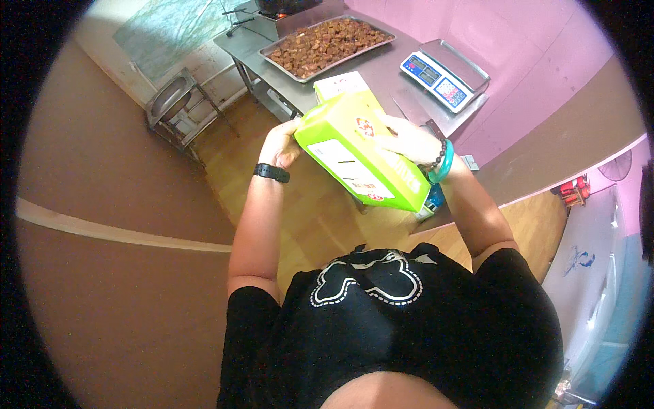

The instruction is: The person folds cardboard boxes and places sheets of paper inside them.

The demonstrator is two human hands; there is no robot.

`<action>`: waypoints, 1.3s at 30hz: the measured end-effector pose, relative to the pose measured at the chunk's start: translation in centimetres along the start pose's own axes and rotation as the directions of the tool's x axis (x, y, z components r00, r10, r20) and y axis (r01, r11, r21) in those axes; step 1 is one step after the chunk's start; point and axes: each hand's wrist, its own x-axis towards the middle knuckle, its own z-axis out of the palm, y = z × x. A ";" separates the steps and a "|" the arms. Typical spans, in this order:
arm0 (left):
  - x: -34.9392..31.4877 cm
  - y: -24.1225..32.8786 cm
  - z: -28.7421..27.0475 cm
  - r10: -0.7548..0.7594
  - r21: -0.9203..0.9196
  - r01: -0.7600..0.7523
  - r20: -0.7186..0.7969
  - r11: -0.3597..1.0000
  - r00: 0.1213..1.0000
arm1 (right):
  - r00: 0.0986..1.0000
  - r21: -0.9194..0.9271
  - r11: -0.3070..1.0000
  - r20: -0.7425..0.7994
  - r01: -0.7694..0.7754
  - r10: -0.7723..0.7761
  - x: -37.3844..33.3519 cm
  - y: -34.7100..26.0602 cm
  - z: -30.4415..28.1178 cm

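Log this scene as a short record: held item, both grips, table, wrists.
Held: green box
Left grip: at the box's left end
Right grip: on the box's upper right
Table: tray of brown pieces; scale to its right
Left wrist: black watch
Right wrist: teal bangle; dark beads

Metal tray (351, 61) of brown chunks (327, 46): is resting on steel table (390, 73). White-and-blue digital scale (436, 80): is standing near pink wall (521, 48). Dark pot (279, 6): is sitting beyond tray.
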 end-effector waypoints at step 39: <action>-11.4 -3.5 10.2 0.345 0.904 -0.415 0.424 -0.103 0.837 | 0.946 -0.423 0.905 -0.277 0.039 -0.170 -8.1 1.6 3.5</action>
